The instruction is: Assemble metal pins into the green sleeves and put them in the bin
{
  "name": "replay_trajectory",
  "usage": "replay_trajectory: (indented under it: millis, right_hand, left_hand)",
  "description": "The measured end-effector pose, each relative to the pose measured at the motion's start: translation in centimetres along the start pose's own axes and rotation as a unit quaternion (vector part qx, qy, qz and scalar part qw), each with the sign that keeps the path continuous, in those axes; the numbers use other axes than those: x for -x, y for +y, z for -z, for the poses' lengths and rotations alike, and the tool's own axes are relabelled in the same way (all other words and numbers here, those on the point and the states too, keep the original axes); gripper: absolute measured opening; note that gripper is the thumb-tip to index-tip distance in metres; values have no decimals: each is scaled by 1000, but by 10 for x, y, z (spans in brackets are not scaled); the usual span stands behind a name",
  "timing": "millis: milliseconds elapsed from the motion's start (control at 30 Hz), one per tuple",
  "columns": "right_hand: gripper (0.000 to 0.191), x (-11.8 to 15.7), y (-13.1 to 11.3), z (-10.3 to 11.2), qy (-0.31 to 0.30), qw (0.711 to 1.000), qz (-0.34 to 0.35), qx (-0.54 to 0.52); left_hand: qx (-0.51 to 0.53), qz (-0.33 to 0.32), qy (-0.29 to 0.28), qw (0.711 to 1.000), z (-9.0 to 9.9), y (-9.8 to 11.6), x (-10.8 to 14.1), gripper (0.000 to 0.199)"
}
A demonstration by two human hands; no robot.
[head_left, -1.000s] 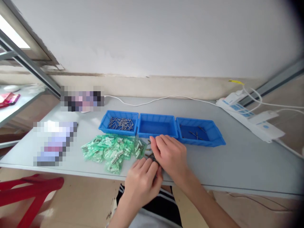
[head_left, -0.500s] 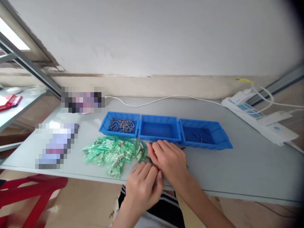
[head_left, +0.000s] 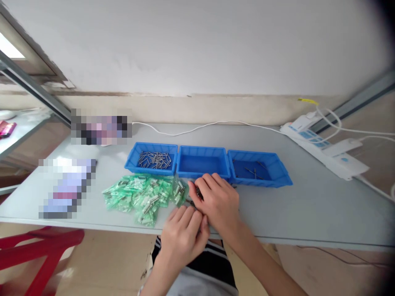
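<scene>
We see our left hand [head_left: 182, 235] and right hand [head_left: 217, 201] close together over the tabletop [head_left: 308, 209], fingers [head_left: 181, 214] curled; we cannot tell whether either grips anything. Dark pins [head_left: 190, 202], partly hidden, seem to lie under the fingers, bags [head_left: 151, 195] just left of them, bins [head_left: 202, 161] just beyond.
</scene>
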State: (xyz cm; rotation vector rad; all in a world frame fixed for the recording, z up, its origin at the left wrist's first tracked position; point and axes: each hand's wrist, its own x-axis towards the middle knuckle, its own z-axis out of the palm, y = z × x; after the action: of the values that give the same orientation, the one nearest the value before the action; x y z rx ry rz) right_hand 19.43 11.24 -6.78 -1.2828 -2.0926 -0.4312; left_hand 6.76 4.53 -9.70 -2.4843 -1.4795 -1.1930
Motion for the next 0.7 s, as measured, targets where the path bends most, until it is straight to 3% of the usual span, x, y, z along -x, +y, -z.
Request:
replay_trajectory:
  millis: [300, 533, 700]
  right_hand:
    - [36, 1, 4, 3, 56, 998, -7, -23]
    - [30, -6, 4, 16, 80, 981, -58, -166]
    - [28, -14, 47, 44, 70, 979, -135, -138]
  left_hand:
    - [-16, -3, -2, 1000, 1, 0, -1, 35]
    - [-27, -4, -5, 1000, 2, -1, -1, 35]
    - [-22, -9, -8, 1000, 4, 0, -2, 36]
